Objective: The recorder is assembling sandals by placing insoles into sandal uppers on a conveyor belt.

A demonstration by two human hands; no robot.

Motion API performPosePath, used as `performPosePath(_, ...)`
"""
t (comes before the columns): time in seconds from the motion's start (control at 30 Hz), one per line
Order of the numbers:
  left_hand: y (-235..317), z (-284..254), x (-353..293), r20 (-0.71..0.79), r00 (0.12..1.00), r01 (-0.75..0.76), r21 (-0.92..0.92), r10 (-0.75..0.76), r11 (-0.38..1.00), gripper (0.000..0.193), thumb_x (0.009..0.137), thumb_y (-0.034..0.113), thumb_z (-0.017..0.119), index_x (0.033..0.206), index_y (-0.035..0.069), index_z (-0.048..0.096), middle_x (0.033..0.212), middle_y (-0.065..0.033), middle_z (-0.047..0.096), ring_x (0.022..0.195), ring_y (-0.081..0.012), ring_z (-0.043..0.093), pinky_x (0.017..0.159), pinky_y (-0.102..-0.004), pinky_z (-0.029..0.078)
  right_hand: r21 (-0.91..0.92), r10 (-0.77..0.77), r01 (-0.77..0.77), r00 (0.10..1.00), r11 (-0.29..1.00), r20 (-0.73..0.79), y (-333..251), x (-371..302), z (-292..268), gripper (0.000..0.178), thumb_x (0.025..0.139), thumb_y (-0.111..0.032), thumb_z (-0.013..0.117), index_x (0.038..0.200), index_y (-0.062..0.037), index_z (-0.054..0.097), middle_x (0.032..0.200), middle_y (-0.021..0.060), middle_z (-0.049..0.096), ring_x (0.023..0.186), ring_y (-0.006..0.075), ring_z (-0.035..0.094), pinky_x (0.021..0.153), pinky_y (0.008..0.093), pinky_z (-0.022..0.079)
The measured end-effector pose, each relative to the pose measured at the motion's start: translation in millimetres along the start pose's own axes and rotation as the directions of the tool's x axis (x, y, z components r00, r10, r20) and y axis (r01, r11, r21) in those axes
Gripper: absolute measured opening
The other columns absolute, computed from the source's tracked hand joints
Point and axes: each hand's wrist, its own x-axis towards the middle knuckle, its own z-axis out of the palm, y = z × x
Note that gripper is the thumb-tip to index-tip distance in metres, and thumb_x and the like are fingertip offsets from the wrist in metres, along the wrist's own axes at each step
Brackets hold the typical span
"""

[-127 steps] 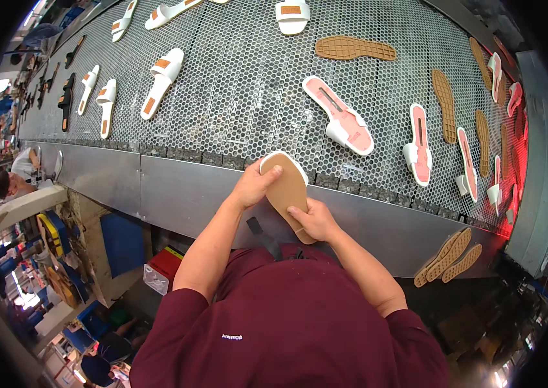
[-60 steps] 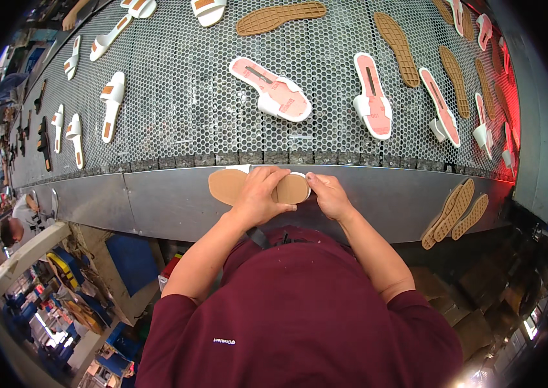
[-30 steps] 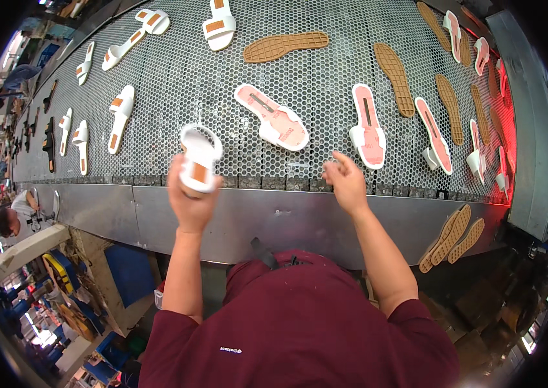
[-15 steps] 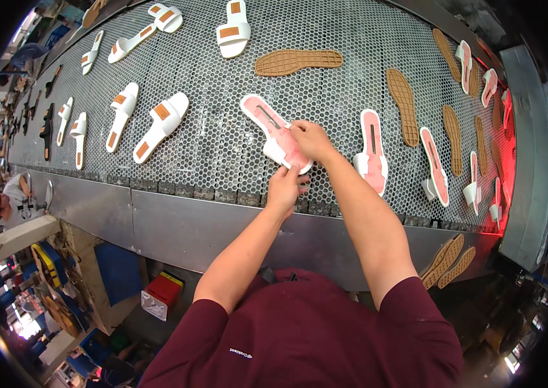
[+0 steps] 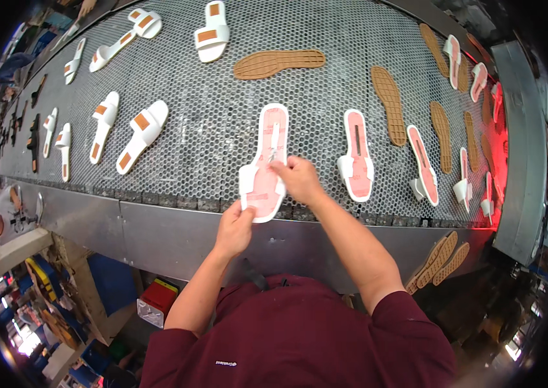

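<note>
- While the left hand (image 5: 235, 229) clamps the sandal (image 5: 263, 187) by its toe,
- the right hand (image 5: 298, 179), bent, touches its middle, grip unclear;
- heel points far, long axis near-to-far.

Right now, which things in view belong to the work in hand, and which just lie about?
In the work:
pink-faced white sandal, gripped by the left hand, touched by the right hand
honeycomb belt
brown soles on it, probably

Just around, it seems:
red box
blue panel

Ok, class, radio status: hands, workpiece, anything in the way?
Left hand grips near end of white slide sandal, pink underside up. Right hand on its middle. No blockage seen; next sandal apart, right.
</note>
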Motion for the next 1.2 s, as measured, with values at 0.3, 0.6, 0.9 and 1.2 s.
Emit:
performPosePath(0.3,20,-72,-10,-0.443,0.837,-0.249,0.217,0.323,0.944,0.025,0.097,0.012,0.059,0.117,-0.002,0.064,0.108,-0.0058,0.067,0.097,-0.0104,0.06,0.086,-0.0269,0.047,-0.373,-0.405,0.32,0.898,0.871,-0.173,-28,67,-53,0.07,0.09,-0.036,0.068,0.143,0.0007,0.04,0.136,0.022,0.053,0.123,0.0311,0.055,0.103,0.0398,0.044)
performPosePath(0.6,43,-108,3,-0.25,0.893,-0.388,-0.009,0.373,0.922,0.049,0.095,0.03,0.065,0.122,-0.01,0.055,0.136,-0.0287,0.053,0.119,-0.0302,0.058,0.105,-0.0404,0.043,-0.973,-0.269,0.167,0.955,0.157,0.12,-95,208,-75,0.08,0.08,-0.053,0.074,0.142,-0.0088,0.05,0.158,0.0192,0.024,0.146,0.0418,0.016,0.115,0.0558,0.029)
performPosePath(0.9,-6,-49,14,-0.15,0.983,-0.111,-0.062,0.101,0.992,0.026,0.1,0.023,0.058,0.113,0.0,0.06,0.104,-0.0064,0.065,0.094,-0.0157,0.062,0.087,-0.0312,0.049,-0.528,-0.21,0.259,0.966,0.809,0.151,-77,107,-80,0.055,0.087,-0.031,0.07,0.13,-0.0025,0.055,0.111,0.0175,0.063,0.102,0.0251,0.065,0.084,0.0378,0.054)
performPosePath(1.2,-20,4,10,0.079,0.996,-0.036,-0.05,0.04,0.998,0.046,0.089,0.027,0.072,0.123,-0.002,0.058,0.115,-0.011,0.066,0.105,-0.021,0.064,0.094,-0.0365,0.05,0.28,0.064,-0.234,0.86,0.931,0.506,-6,-106,-114,0.033,0.095,-0.015,0.058,0.124,-0.0009,0.062,0.111,0.0064,0.067,0.096,0.0134,0.064,0.087,0.0316,0.052)
